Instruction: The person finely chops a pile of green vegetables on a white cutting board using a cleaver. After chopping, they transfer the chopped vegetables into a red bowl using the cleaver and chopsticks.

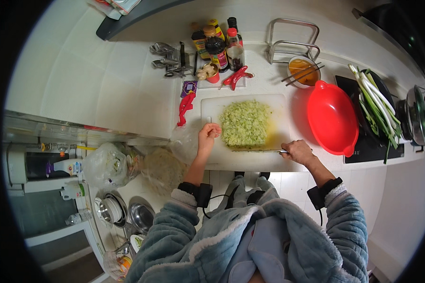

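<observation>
A pile of finely chopped pale green vegetable (pixel 245 123) covers the middle of a white cutting board (pixel 279 106). My right hand (pixel 298 152) grips a kitchen knife (pixel 262 151) by its handle. The blade, seen nearly edge-on, lies along the near side of the pile and points left. At the board's left edge, beside the pile, my left hand (pixel 209 134) is closed with its fingers curled in, and nothing shows in them.
Right of the board sits a red oval basin (pixel 333 118). Behind it, a bowl of orange liquid (pixel 303 70) carries chopsticks. Green onions (pixel 375 104) lie over a dark pan on the cooktop. Red chilies (pixel 236 79), ginger (pixel 207 72) and sauce bottles (pixel 217 49) stand at the back.
</observation>
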The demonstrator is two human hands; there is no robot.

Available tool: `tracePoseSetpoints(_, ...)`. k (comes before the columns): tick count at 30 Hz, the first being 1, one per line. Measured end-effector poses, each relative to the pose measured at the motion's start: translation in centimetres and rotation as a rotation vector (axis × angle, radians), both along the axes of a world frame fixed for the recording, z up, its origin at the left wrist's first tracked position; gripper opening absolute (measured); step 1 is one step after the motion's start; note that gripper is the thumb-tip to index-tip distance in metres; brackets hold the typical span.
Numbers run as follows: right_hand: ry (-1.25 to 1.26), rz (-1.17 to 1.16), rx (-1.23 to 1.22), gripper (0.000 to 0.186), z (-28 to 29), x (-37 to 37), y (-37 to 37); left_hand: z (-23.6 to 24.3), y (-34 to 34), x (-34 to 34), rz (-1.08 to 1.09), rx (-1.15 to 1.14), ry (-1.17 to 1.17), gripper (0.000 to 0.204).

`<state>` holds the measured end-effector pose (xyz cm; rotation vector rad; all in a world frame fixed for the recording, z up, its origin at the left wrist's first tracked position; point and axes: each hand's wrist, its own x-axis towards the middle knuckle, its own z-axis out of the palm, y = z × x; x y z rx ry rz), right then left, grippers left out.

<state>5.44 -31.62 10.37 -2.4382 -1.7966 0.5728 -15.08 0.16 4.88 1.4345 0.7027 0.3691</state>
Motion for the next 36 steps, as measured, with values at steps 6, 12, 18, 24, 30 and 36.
tracePoseSetpoints(6, -0.063, 0.015, 0.117, 0.023, 0.5, 0.8, 2.5, 0.4, -2.7, 0.5, 0.070, 0.014, -0.106, 0.017)
tracePoseSetpoints(12, -0.101, -0.078, 0.112, 0.036, 2.4, 1.2, 3.8, -0.6, -3.5, 5.2, 0.053, 0.146, -0.101, 0.016)
tracePoseSetpoints(18, -0.058, -0.189, 0.003, 0.048, 2.0, 0.8, 5.2, -1.8, -4.1, 7.8, 0.067, 0.392, -0.017, 0.017)
tracePoseSetpoints(24, -0.036, -0.266, -0.008, 0.049, 3.1, 1.3, 5.9, -1.9, -2.2, 9.0, 0.025, 0.392, -0.113, 0.017)
tracePoseSetpoints(30, -0.018, -0.267, 0.024, 0.050, 2.6, 1.1, 6.5, -3.1, -1.3, 10.0, -0.035, 0.459, -0.169, 0.019)
tracePoseSetpoints(36, -0.029, -0.326, 0.055, 0.050, 2.0, 1.4, 7.3, -1.3, 0.3, 11.6, -0.065, 0.451, -0.120, 0.022)
